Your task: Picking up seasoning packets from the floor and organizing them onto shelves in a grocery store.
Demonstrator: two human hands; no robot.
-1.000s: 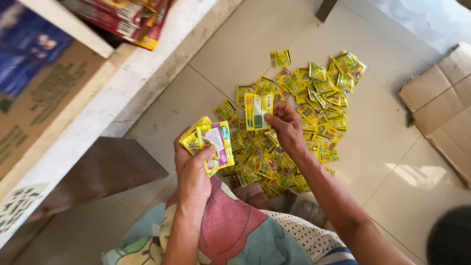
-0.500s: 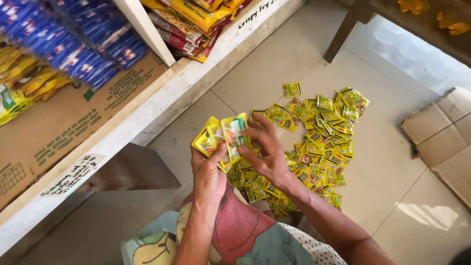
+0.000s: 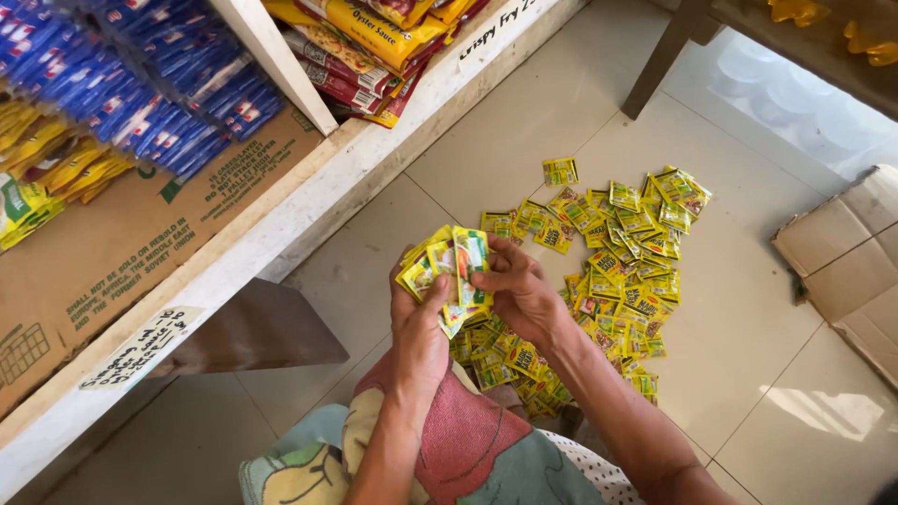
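Note:
My left hand point(image 3: 418, 323) grips a fanned stack of small yellow-green sachets point(image 3: 445, 261) above my lap. My right hand point(image 3: 519, 290) meets the stack from the right, its fingers pinching the sachets at the stack's right edge. Below and to the right, a loose pile of the same sachets point(image 3: 613, 271) lies spread over the tiled floor point(image 3: 739, 309). My knees, covered in patterned cloth point(image 3: 468, 449), are under both forearms.
A white shelf edge point(image 3: 309, 201) runs diagonally at left, holding blue packets point(image 3: 168, 112), yellow packets point(image 3: 42, 164), red and yellow sauce pouches point(image 3: 374, 47) and a cardboard sheet point(image 3: 112, 252). Flattened cardboard point(image 3: 851, 262) lies at right. A table leg point(image 3: 669, 51) stands at top.
My right hand lifted off the floor pile and came to the stack in my left hand. The view tilted up, showing more of the shelf.

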